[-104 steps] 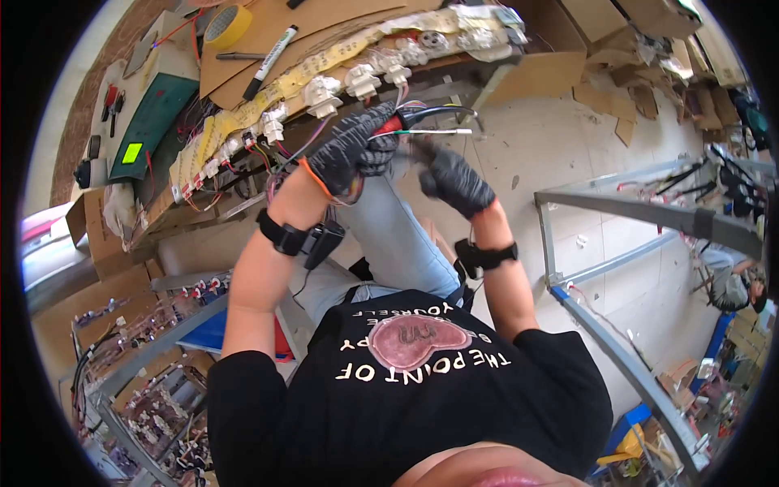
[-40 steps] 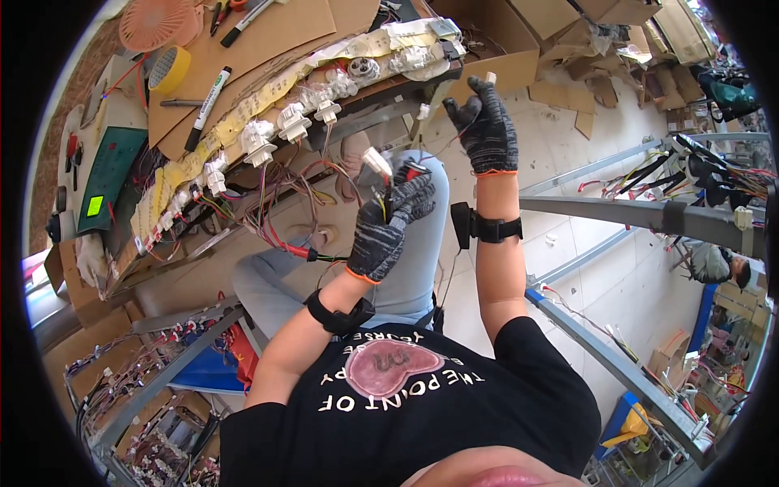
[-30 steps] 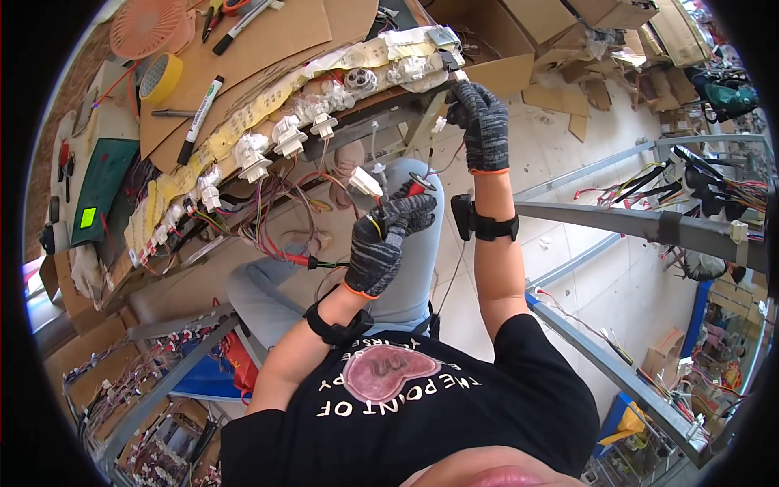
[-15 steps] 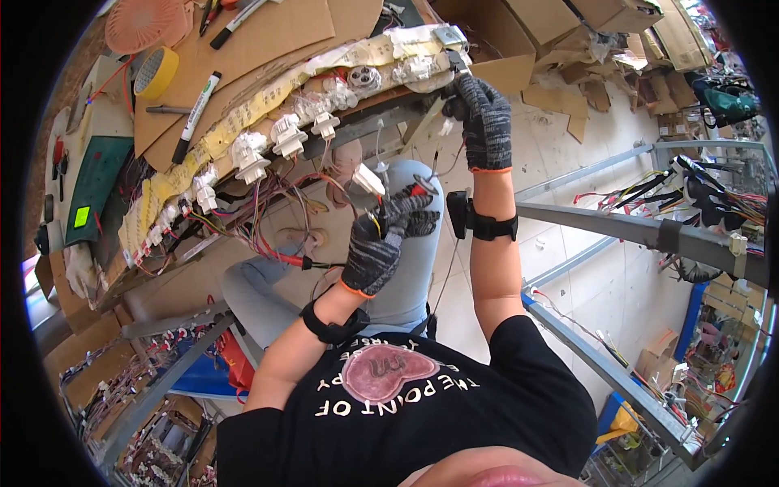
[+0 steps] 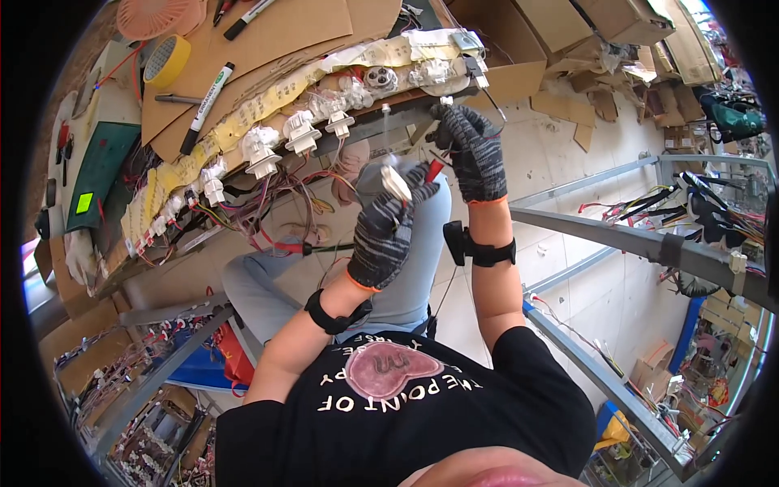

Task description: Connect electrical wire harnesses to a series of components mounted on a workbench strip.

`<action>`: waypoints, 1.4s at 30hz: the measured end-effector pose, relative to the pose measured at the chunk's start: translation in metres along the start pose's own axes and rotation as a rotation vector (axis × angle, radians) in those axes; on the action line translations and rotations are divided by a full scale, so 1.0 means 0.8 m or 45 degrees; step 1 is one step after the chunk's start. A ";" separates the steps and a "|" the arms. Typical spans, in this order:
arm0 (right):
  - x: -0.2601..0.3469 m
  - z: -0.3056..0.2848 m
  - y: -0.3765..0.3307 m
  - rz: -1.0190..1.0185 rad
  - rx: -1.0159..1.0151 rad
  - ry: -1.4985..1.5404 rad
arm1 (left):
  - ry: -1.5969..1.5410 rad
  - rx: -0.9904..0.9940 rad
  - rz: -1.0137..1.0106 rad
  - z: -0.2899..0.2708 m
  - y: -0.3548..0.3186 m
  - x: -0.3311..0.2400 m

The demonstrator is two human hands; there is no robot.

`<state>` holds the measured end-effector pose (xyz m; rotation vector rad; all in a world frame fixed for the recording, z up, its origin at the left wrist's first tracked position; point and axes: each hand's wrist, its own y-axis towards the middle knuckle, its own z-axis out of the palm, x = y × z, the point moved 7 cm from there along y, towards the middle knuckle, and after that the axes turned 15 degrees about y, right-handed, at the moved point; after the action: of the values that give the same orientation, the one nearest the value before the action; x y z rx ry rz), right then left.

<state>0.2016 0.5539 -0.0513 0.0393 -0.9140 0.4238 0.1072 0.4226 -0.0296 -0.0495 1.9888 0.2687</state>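
Observation:
My left hand point(image 5: 383, 234), in a dark grey knit glove, is closed around a white plastic connector point(image 5: 396, 183). A red piece point(image 5: 435, 170) shows just past its fingertips, between the two hands. My right hand point(image 5: 472, 152), gloved alike, is up and to the right with its fingers curled together. A small white connector point(image 5: 446, 101) shows at the top of those fingers; what they pinch is hidden. Beyond the hands runs a long board covered in yellowish tape point(image 5: 324, 66), with several white connector holders point(image 5: 301, 131) along its near edge.
Bundles of coloured wires point(image 5: 304, 183) hang below the board. A marker point(image 5: 208, 108), yellow tape roll point(image 5: 167, 61) and green tester with a lit display point(image 5: 101, 174) are at the upper left. Metal rack bars point(image 5: 600, 230) stand right, and cardboard boxes point(image 5: 552, 28) beyond.
My right hand has come down and away from the dark fitting at the board's right end. My left hand has risen slightly to the right with the white connector, bringing the hands closer together.

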 end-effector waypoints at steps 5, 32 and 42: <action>0.007 0.005 0.015 0.035 -0.126 -0.033 | 0.248 0.049 0.170 -0.014 -0.014 -0.018; 0.024 0.007 0.029 -0.126 -0.118 -0.655 | -0.560 -0.101 -0.025 0.009 -0.002 0.034; -0.011 0.032 0.009 0.312 0.346 0.055 | -0.891 -0.056 -0.274 0.026 0.009 0.040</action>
<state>0.1749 0.5523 -0.0437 0.1668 -0.8161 0.7728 0.1109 0.4364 -0.0658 -0.1727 1.2694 0.1587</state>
